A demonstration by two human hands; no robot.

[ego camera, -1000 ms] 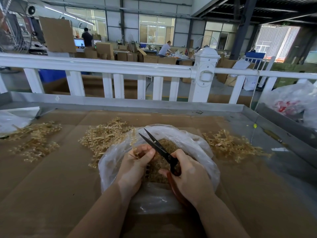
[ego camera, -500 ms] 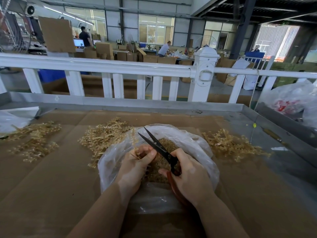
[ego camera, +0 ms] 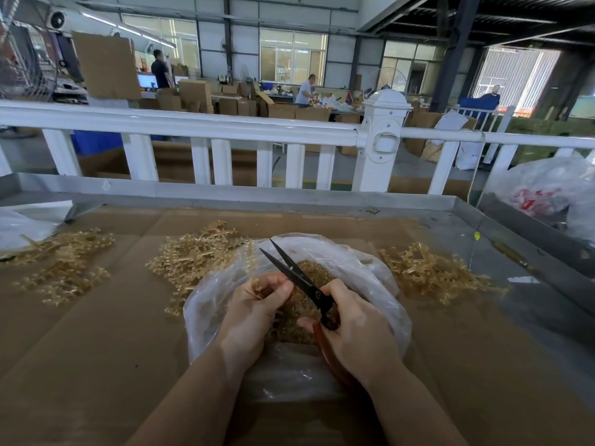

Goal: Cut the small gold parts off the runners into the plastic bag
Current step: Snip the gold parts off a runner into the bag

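A clear plastic bag (ego camera: 370, 278) lies open on the cardboard in front of me, with a heap of small gold parts (ego camera: 317, 272) inside. My left hand (ego camera: 254, 310) pinches a gold runner (ego camera: 252, 268) over the bag's mouth. My right hand (ego camera: 354, 336) grips black scissors (ego camera: 291, 272) by their red-brown handles. The blades stand slightly apart and point up and to the left, right beside my left thumb.
Piles of gold runners lie at the left (ego camera: 61, 268), behind the bag (ego camera: 196, 255) and at the right (ego camera: 431, 272). A white railing (ego camera: 199, 123) runs behind the metal table rim (ego camera: 257, 194). Plastic bags sit at the far left (ego camera: 19, 226) and far right (ego camera: 547, 194).
The scissor blades have closed slightly. Both hands stay over the bag in nearly the same place.
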